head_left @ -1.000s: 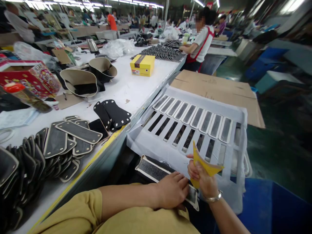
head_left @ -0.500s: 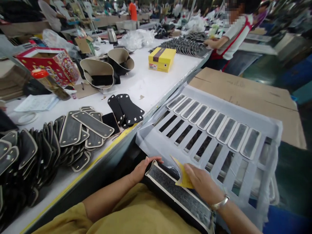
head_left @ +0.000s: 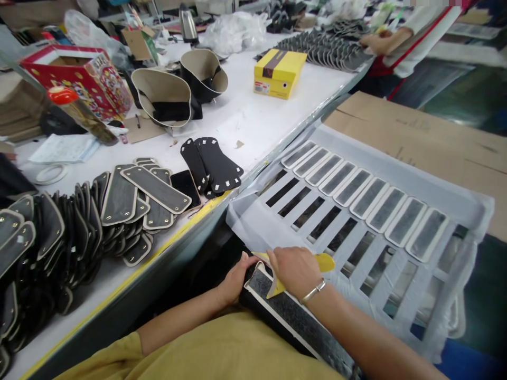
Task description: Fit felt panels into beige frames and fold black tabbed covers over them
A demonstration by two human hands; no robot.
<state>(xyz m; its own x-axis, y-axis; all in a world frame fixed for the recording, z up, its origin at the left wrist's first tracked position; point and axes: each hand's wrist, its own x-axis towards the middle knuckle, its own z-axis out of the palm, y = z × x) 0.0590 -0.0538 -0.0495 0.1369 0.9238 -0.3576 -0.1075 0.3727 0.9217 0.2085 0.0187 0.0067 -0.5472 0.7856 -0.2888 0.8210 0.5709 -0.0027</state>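
A long dark strip with a pale border [head_left: 293, 316] lies across my lap. My left hand [head_left: 233, 281] grips its upper end, fingers curled round the edge. Over that same end my right hand [head_left: 293, 270] presses a flat yellow scraper [head_left: 325, 261] onto the strip, closed on the tool. A metal bracelet sits on my right wrist. Just beyond my hands a white slotted tray [head_left: 400, 174] holds a row of several similar strips [head_left: 366, 196] along its far side.
On the white table [head_left: 245, 126] to my left are stacked dark strips [head_left: 119, 206], black leather pieces [head_left: 212, 166], a yellow box [head_left: 280, 73] and a red carton [head_left: 79, 79]. Brown cardboard [head_left: 428, 137] lies behind the tray. Another person's hand [head_left: 374, 42] works at the far end.
My right hand swept the yellow scraper from the strip's right end to its upper left end. My left hand shifted from flat on the strip to gripping that end. The view tilted down.
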